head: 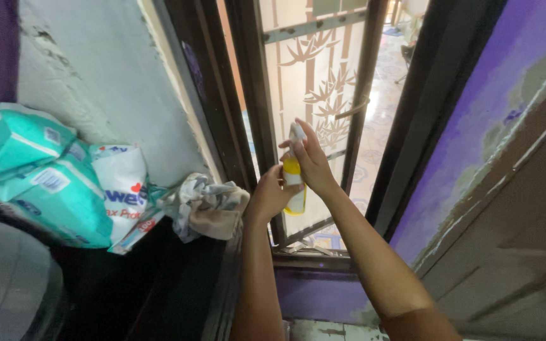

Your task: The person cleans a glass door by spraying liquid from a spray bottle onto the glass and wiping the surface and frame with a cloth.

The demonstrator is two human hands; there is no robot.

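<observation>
A yellow spray bottle (294, 183) with a white trigger head is held upright in front of a dark-framed window. My left hand (266, 194) wraps around the bottle's body from the left. My right hand (311, 159) rests on the white spray head from the right, fingers over the top. The nozzle faces the frosted glass pane (314, 76) with a bamboo pattern. A crumpled grey and white cloth (205, 205) lies on the dark ledge just left of my left hand.
Teal plastic packs (39, 177) and a white printed bag (123, 186) are piled on the left against a pale wall. A curved window handle (352, 110) sits on the inner frame. A purple wall (500, 113) and brown door panel close the right side.
</observation>
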